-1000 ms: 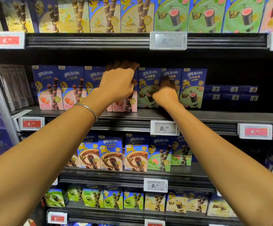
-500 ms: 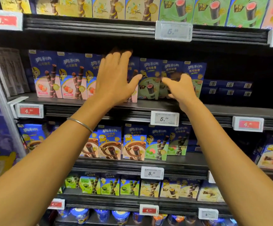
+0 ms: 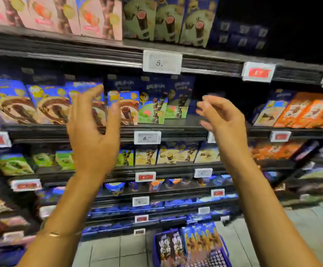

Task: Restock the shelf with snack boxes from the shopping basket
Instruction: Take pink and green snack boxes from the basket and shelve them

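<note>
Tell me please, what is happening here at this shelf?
A person is restocking a store shelf. The left hand and the right hand are both raised in front of it, fingers loose, holding nothing. The shopping basket stands on the floor below with snack boxes in it, so more remain to be placed. The picture is blurred.

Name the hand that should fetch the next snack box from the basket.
Right, probably. The left hand and right hand are both empty and raised, but the blue shopping basket on the floor lies nearer the right forearm, so that side has the shorter reach down.
</note>
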The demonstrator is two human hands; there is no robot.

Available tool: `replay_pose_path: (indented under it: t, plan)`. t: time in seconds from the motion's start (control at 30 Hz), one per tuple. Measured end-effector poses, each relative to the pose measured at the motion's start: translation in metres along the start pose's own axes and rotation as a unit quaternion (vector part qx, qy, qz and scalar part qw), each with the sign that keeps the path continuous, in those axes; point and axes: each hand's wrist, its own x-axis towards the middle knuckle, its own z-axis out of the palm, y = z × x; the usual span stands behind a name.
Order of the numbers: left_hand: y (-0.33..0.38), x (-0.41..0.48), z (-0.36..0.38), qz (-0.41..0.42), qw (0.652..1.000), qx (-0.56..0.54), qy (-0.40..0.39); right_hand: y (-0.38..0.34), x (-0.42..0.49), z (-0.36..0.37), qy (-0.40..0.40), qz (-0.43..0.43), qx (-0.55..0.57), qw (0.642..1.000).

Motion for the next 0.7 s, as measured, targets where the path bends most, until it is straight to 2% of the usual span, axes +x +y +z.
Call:
replay_pose_path:
  t: [0.17, 0.33, 0.57, 0.7]
  plan:
    - [-0.015, -0.125, 0.033, -0.163, 0.978, -0.064, -0.114, 0.108, -0.062, -0.052, -0.026, 0.149, -0.033, 0.988]
    - [-0.022, -0.249, 0.071, -0.337, 0.913, -0.087, -0.213, 0.206, -0.112, -0.105, -0.094, 0.266, -0.079, 0.956]
    - [-0.028, -0.402, 0.119, -0.487, 0.833, -0.024, -0.263, 0.33, -0.169, -0.166, -0.194, 0.371, -0.103, 0.902]
    - [-0.038, -0.459, 0.137, -0.532, 0.805, -0.002, -0.264, 0.396, -0.203, -0.17, -0.224, 0.402, -0.152, 0.875]
